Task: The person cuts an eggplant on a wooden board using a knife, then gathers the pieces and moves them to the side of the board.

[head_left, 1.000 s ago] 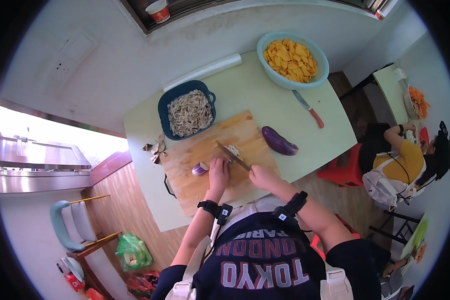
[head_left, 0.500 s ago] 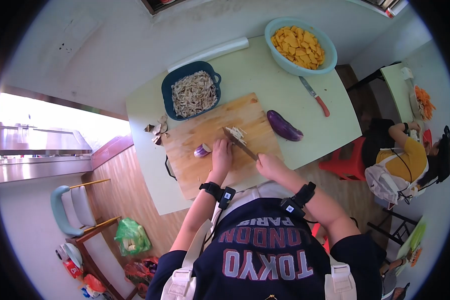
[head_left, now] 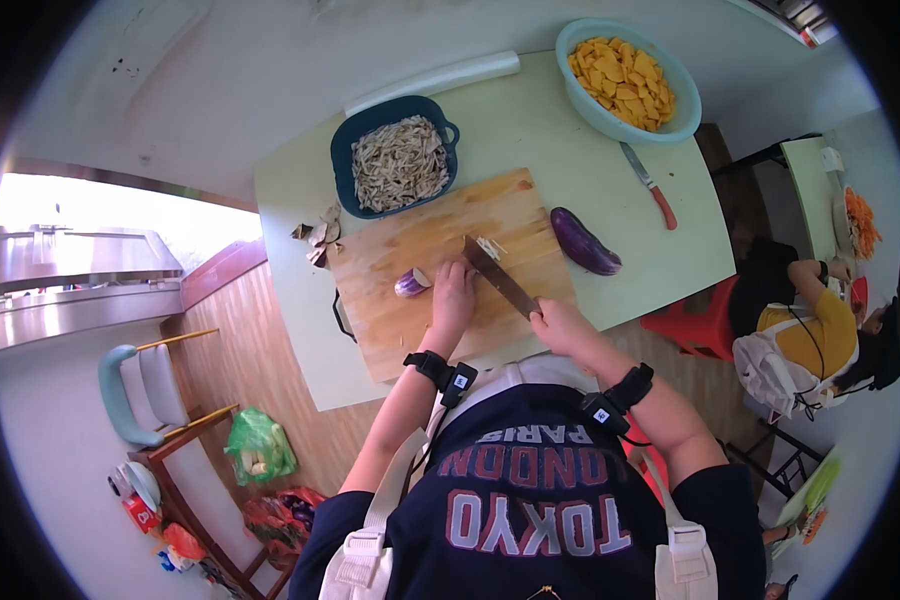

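Observation:
My right hand (head_left: 562,325) is wrapped around the handle of a kitchen knife (head_left: 502,279), whose broad blade slants up and left across the wooden cutting board (head_left: 395,345). Close against the blade's left side, my left hand (head_left: 454,292) presses down on the board with bent fingers; whatever lies beneath them is hidden. Thin pale eggplant strips (head_left: 488,248) lie by the blade's far end. A cut eggplant piece (head_left: 410,284) with purple skin rests left of my left hand. Right of the board is a whole purple eggplant (head_left: 584,243).
A dark basin (head_left: 342,170) of sliced strips stands behind the board, with trimmings (head_left: 320,235) beside it. At the back right are a light-blue bowl (head_left: 564,50) of orange slices and a red-handled knife (head_left: 650,188). Another person (head_left: 810,320) works at the right.
The view has shifted slightly, moving the table contents. The knife's blade shows broader and stands a little farther from my left fingers. Both hands keep their places over the board.

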`<action>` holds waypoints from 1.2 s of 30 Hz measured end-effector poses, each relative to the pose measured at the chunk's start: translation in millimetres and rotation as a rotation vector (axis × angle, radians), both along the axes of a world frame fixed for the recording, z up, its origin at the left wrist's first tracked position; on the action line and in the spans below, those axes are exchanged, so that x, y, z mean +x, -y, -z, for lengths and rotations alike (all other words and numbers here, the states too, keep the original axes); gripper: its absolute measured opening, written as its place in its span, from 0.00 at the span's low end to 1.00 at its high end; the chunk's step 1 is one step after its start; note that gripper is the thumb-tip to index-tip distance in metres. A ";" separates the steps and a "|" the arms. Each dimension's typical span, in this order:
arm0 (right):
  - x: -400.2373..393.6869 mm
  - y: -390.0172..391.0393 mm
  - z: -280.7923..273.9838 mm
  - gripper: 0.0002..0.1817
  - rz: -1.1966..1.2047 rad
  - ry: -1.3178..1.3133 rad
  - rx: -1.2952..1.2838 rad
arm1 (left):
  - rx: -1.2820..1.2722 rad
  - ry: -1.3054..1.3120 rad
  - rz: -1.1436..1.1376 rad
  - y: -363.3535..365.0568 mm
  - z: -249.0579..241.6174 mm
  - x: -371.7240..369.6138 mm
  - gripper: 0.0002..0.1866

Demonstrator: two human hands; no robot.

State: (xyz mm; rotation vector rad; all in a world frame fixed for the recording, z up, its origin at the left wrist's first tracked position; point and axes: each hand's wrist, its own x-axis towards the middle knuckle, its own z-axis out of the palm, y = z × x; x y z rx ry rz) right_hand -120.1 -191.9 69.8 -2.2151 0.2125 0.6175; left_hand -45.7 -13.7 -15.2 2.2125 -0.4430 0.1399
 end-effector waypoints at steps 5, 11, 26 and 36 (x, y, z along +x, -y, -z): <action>3.0 -0.5 -1.5 0.12 -0.056 0.031 -0.026 | 0.014 0.026 0.011 -0.4 4.1 2.1 0.05; 11.0 -7.2 -1.7 0.11 -0.079 0.073 -0.055 | 0.000 -0.015 0.005 -1.3 3.8 2.6 0.04; 9.6 -4.7 32.2 0.11 -0.081 0.177 -0.127 | 0.006 -0.016 -0.013 -2.9 1.0 1.4 0.03; -14.7 6.0 9.9 0.13 -0.155 0.156 -0.065 | -0.042 -0.113 -0.206 -61.6 -16.8 15.7 0.07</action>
